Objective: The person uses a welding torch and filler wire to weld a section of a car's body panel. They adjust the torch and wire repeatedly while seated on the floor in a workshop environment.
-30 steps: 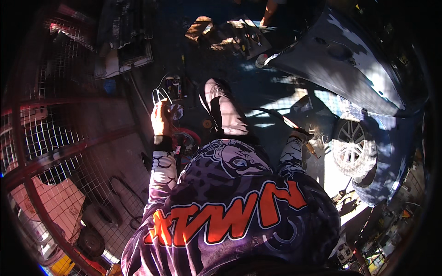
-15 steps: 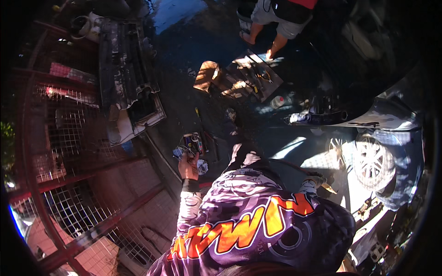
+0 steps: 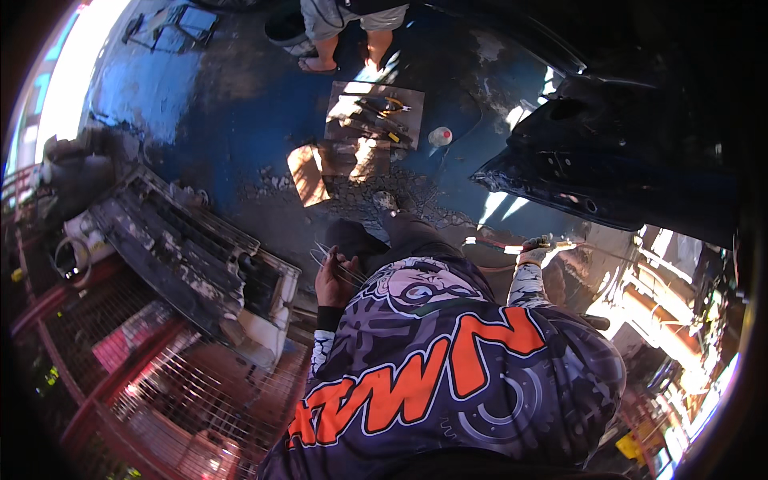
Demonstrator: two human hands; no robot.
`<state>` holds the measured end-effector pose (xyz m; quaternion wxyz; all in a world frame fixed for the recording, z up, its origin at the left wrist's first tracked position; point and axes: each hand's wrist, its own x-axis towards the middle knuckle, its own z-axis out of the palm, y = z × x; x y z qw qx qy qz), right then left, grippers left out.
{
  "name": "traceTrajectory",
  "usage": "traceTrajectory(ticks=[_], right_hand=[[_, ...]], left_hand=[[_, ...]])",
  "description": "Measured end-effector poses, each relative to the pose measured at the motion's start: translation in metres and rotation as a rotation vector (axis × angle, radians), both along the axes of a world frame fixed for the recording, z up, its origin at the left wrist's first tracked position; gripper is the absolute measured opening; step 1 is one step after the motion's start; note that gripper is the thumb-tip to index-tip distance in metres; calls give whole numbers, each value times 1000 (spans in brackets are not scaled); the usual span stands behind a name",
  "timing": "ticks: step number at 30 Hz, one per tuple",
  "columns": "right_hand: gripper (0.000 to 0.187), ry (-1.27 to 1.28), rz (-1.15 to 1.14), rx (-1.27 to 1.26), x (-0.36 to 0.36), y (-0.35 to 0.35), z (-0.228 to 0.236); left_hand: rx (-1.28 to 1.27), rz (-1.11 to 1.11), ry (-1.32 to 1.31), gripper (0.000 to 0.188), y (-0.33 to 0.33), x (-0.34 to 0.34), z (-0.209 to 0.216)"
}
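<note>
Blue-stained workshop floor (image 3: 216, 132) spreads under patchy sunlight; a dark car body (image 3: 624, 160) fills the upper right, a long weathered panel (image 3: 172, 248) lies at left, and red mesh fencing (image 3: 184, 392) runs along the lower left; a co-worker's bare legs and grey shorts (image 3: 324, 24) show at the top, beyond a board (image 3: 411, 126) bearing pliers (image 3: 398, 106) and other tools.

Of the wearer's hands, the right hand (image 3: 532, 251) has its fingers wrapped around a slim brass-tipped tool (image 3: 566, 245), well out to the right, near a red-and-white hose (image 3: 500, 247); its forearm reaches forward from the body, the tool's tip pointing right; the left hand (image 3: 334, 282) is curled, pinching thin pale wire (image 3: 322, 254) that sticks out past the fingers; it is bent in close beside the thigh, wrist in a dark cuff.

Half a second ago the left hand was over a dark box, which is now out of sight; the silvery wheel at right has left the view; the right hand's tool, angled downward then, now lies nearly level.
</note>
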<state>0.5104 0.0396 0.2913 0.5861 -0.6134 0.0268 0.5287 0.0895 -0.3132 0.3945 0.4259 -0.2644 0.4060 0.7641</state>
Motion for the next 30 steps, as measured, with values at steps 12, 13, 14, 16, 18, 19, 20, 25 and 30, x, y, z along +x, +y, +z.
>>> traceTrajectory(ticks=[12,13,14,16,18,19,20,25,30], right_hand=[[33,8,-277,-55,-99,-149,51],[34,-24,-287,-26,-115,-163,56],[34,-17,-332,-10,-129,-173,61],[32,-75,-319,13,-158,-190,66],[29,-7,-375,-19,-181,-202,63],[28,-33,-367,-31,-193,-209,60],[24,32,-417,-48,-204,-217,57],[27,116,-439,125,-257,-241,40],[33,257,-514,345,-282,-245,16]], left_hand=[[147,-686,-40,18,198,-180,-14],[12,-681,-4,16,226,-182,-26],[253,-909,-8,23,249,-190,-31],[181,-1033,-27,21,290,-181,-48],[233,-1197,-122,18,312,-156,-60],[282,-1266,-195,18,318,-138,-65],[302,-1340,-263,18,319,-120,-68],[194,-1641,-301,19,303,-11,-83],[301,-1788,-517,23,276,60,-111]])
